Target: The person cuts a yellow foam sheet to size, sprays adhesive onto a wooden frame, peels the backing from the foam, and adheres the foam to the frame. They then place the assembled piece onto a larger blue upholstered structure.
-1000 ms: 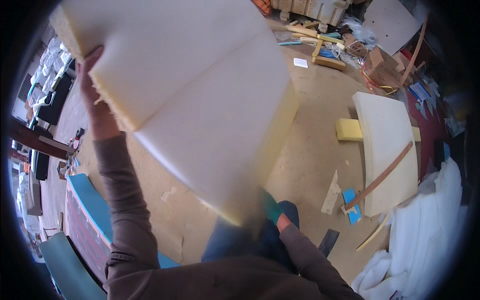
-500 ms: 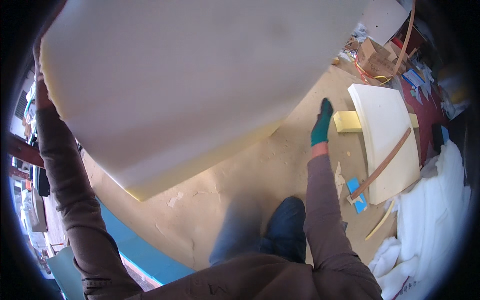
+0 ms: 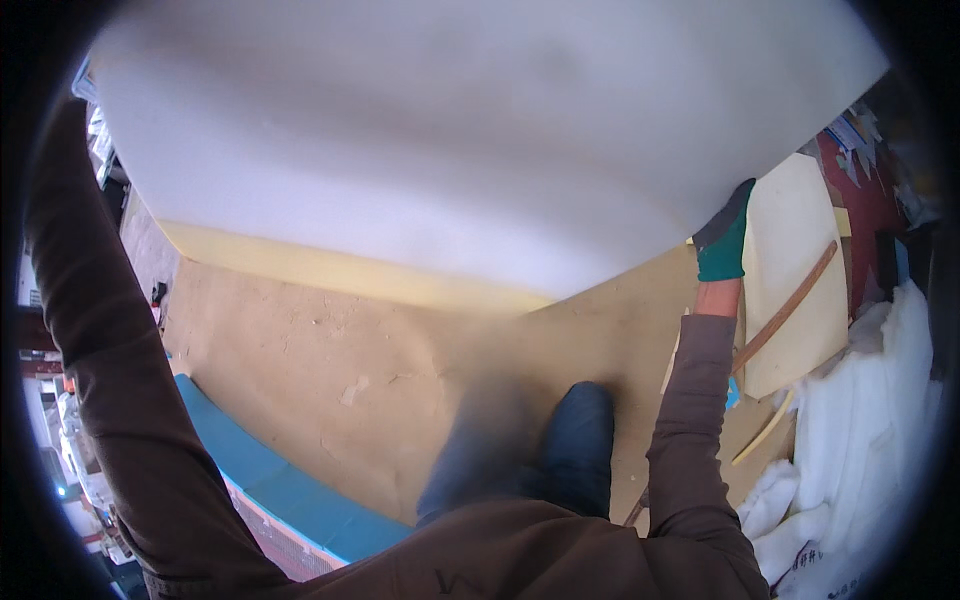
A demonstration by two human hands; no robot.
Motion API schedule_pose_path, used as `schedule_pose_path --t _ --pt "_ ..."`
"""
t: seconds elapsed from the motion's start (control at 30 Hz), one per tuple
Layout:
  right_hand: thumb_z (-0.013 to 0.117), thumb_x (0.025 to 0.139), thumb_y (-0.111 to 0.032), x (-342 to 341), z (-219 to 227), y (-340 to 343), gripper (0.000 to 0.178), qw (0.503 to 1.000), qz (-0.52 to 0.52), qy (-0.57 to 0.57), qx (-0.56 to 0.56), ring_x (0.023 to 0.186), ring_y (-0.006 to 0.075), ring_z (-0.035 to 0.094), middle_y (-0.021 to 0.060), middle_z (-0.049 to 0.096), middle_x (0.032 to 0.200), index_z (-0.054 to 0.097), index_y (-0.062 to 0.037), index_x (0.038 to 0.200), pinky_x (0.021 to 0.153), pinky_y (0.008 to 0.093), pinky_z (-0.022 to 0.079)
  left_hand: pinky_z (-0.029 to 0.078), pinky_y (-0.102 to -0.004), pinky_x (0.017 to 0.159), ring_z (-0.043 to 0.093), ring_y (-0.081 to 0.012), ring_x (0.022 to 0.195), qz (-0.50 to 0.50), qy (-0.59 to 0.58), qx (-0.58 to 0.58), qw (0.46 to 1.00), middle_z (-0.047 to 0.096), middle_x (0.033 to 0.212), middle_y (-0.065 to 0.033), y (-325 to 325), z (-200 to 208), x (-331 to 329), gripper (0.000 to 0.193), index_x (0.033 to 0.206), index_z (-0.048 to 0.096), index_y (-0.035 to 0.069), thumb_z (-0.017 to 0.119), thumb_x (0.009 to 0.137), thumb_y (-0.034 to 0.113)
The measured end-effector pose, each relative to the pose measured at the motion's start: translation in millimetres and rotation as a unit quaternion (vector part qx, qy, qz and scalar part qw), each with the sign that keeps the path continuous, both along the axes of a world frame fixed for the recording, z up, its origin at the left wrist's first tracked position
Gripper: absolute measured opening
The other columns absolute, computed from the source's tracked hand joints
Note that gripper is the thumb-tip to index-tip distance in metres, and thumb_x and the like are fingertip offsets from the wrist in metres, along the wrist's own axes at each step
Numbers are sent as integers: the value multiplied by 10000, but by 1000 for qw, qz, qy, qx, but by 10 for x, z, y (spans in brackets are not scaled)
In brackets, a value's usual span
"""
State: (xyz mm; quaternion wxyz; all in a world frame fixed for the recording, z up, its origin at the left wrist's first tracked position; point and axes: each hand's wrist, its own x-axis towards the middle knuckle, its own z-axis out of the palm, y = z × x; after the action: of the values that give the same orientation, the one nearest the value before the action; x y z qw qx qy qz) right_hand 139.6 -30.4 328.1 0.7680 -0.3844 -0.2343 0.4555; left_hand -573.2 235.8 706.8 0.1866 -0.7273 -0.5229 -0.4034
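A large white foam slab (image 3: 480, 170) with a yellowish edge fills the upper view, raised above the floor and tilted. At its right edge is my right hand (image 3: 727, 235) in a green and dark glove, closed against the slab with its fingers held together. My left arm (image 3: 110, 330), in a brown sleeve, reaches up along the slab's left side. The left hand itself cannot be seen at the dark rim of the picture.
Tan floor covering (image 3: 330, 350), cracked in places, lies around my legs. A blue strip (image 3: 270, 480) curves along the lower left. On the right are a cream foam panel (image 3: 795, 330), a wooden stick (image 3: 790, 305) across it and white wadding (image 3: 860, 400).
The slab has swung rightward, with its lower edge now higher and more level. My right hand, apart from the slab before, has moved right and up to its edge. The left arm shifted outward.
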Motion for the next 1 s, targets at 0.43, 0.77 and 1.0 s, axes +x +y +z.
schedule_pose_path --t 0.43,0.77,1.0 --pt "471 1119 -730 -95 -2090 -577 836 923 49 -99 -368 1545 263 504 63 502 1715 436 -148 1718 1269 459 407 385 -505 1310 440 -401 1606 -157 94 -261 948 459 1747 -194 -1100 -4710 1426 637 1627 577 149 799 1042 274" --pt "654 1103 -383 -340 -3641 -6427 488 584 -150 -406 -687 1290 368 656 213 697 1367 632 -5 1412 1149 469 491 511 -492 1172 668 -396 1357 90 -38 -652 752 725 1433 -208 -5778 -6408 385 496 1427 735 72 757 1000 322" --pt "655 1084 -368 -317 -4354 -7460 391 581 -133 -322 -735 1121 393 730 213 770 1205 701 -44 1299 1039 490 551 540 -466 1138 702 -396 1323 118 -36 -639 760 756 1382 -235 -5574 -6174 274 468 1357 786 76 754 985 358"
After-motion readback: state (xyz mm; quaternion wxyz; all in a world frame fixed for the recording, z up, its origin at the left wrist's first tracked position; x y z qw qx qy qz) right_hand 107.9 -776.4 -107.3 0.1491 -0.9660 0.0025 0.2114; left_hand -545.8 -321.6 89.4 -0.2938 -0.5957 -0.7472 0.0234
